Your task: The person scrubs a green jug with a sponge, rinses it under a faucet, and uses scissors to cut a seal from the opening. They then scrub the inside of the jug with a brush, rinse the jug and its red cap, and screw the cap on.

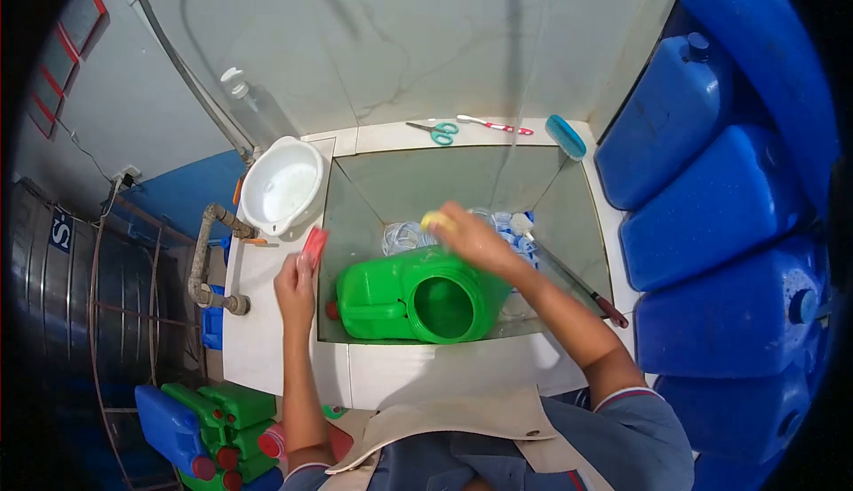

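Container point(404, 271): green; cap point(332, 310), red. Item point(314, 246) in left hand point(296, 288): red. Object point(434, 221) in right hand point(475, 240): yellow. Bowl point(283, 187): white. Scissors point(442, 134): teal handles. Toothbrush point(499, 126): red, white. Jerrycans point(711, 215): blue. Apron point(444, 418): beige. Wall point(418, 47): pale grey, dark-veined.

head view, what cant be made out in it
All in the head view:
Yellow thing: blurred, partly covered by the right hand.
Red thing: lower end covered by the left hand.
Sink floor: partly hidden by the green jug.
Top right blue jug: cut off by the picture's dark rim.
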Demonstrator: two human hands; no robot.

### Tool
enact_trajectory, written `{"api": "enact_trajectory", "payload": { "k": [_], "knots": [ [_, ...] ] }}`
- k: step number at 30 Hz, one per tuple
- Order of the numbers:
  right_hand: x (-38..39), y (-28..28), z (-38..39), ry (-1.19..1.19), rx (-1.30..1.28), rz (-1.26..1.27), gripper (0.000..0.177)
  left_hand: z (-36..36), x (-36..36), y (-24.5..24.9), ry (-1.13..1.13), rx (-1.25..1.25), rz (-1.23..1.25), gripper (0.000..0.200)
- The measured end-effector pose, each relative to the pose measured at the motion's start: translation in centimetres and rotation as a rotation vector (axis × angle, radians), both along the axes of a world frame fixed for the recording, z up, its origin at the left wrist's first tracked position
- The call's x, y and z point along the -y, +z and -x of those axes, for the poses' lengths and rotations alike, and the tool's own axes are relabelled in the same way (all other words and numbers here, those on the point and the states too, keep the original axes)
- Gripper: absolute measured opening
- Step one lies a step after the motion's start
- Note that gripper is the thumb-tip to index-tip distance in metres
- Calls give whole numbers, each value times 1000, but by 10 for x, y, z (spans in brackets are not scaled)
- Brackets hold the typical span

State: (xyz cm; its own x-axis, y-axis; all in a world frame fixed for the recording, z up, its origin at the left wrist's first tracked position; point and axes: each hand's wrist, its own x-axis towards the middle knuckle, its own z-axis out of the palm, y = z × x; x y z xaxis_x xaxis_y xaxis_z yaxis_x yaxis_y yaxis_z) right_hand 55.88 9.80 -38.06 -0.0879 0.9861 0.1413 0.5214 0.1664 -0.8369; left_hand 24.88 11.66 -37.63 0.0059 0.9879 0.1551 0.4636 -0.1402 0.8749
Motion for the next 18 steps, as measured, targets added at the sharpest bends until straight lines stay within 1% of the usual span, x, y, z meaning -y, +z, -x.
{"api": "enact_trajectory", "payload": {
  "k": [1,2,3,4,5,6,8,9,11,13,15,16,17,18],
  "knots": [
    [19,-7,11,121,134,-255,27,9,9,-7,20,-283,-85,24],
    [32,-9,20,123,130,-248,27,19,17,-15,40,-567,-168,23],
    [43,-7,30,202,290,-278,23,33,20,-30,41,-571,-163,23],
    [47,-5,36,282,450,-312,24,47,18,-49,21,-687,-209,21],
    [43,-11,33,284,445,-311,24,58,16,-65,-1,-803,-254,20],
    [34,-19,24,304,406,-303,22,65,15,-75,1,-805,-253,20],
    [13,-16,5,323,369,-293,22,70,12,-88,154,-1015,-368,30],
    [0,-11,-5,375,349,-248,22,64,14,-83,149,-1017,-366,30],
    [-28,0,-29,445,317,-181,22,24,12,-57,176,-760,-506,46],
    [-52,5,-54,468,311,-156,21,-30,10,-32,-208,-535,-354,57],
    [-72,6,-79,479,165,-78,21,-91,4,-9,-597,-434,-338,50],
    [-78,11,-90,477,171,-82,21,-114,-6,-5,-605,-605,-229,45],
    [-81,16,-102,352,197,17,24,-131,-17,-3,-611,-774,-120,41],
    [-83,21,-114,222,222,111,26,-144,-31,-2,-614,-771,-136,41]
  ]
}}
